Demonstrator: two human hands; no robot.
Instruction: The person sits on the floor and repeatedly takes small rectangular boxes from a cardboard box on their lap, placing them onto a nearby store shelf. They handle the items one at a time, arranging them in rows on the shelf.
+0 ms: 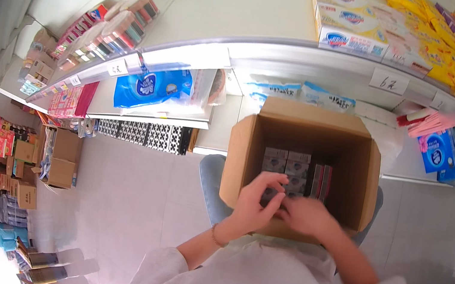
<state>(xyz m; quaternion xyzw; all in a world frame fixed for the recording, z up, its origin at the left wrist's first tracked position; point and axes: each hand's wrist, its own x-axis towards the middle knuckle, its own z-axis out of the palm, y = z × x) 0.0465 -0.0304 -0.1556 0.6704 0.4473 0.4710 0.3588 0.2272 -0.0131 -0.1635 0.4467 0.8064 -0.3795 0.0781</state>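
An open cardboard box [235,161] stands before me, its flaps folded outward, over my legs. Inside, small soap boxes [274,164] are lined up in two columns on the left. To their right stand a few narrow pink-edged boxes [321,181]. My left hand [255,201] reaches over the near left part of the contents, thumb and fingers curved apart, with nothing seen held between them. Close beside it, my right hand [308,215] is blurred, fingers pointing down and left near the left thumb. Its fingertips are partly hidden, so I cannot tell whether they hold something.
Ahead, an upper shelf holds bar soap cartons [351,22] and yellow packs [445,57]. Its edge [279,55] overhangs the lower shelf with blue tissue packs [435,153] at right and a blue bag [152,87] at left. More cartons [62,158] stand on the floor at left.
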